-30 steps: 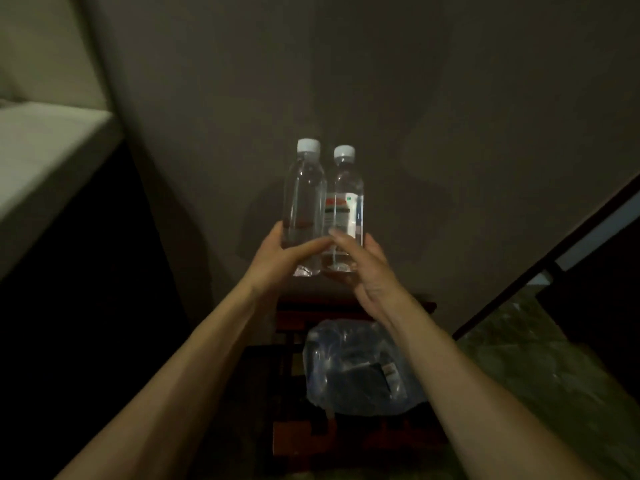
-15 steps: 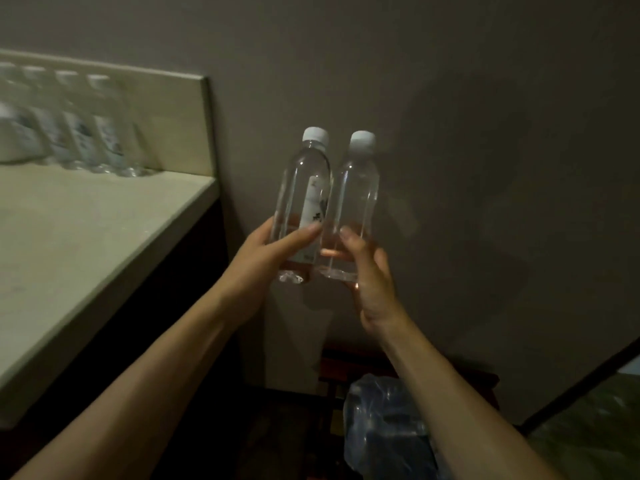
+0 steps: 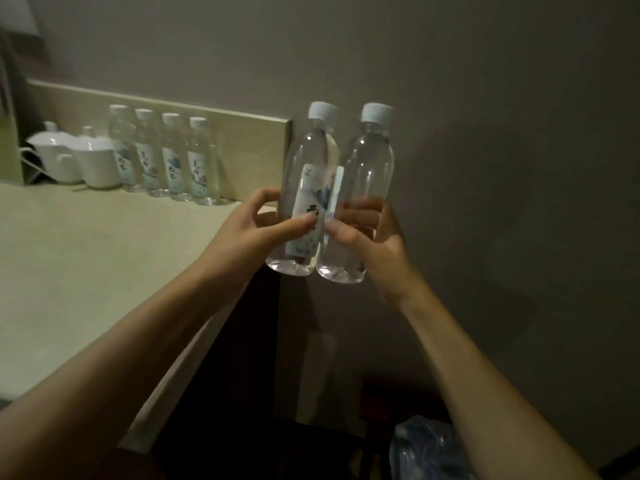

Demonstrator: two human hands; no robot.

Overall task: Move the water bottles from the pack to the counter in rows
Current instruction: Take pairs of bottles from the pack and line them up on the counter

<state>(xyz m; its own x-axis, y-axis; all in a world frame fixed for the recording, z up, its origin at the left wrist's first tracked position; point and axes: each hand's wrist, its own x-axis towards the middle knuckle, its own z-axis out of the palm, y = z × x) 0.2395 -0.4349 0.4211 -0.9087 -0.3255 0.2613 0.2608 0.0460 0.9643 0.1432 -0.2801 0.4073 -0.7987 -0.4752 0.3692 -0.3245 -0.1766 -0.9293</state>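
Observation:
My left hand (image 3: 249, 233) grips a clear water bottle (image 3: 311, 157) with a white cap and a label facing me. My right hand (image 3: 370, 237) grips a second water bottle (image 3: 370, 161) right beside it, the two touching. Both are upright in the air, just past the right end of the beige counter (image 3: 86, 265). Several more bottles (image 3: 166, 157) stand in a row against the counter's backsplash. The plastic pack (image 3: 426, 452) shows at the bottom right, low on a dark stand, partly cut off by the frame edge.
Two white lidded ceramic pots (image 3: 76, 157) stand at the counter's back left, next to the bottle row. A grey wall (image 3: 485, 133) rises behind the held bottles. Dark cabinet front lies below the counter edge.
Both hands have carried the two bottles up and leftward from above the pack toward the counter. My view has swung left, bringing the counter, the bottle row and the pots into sight.

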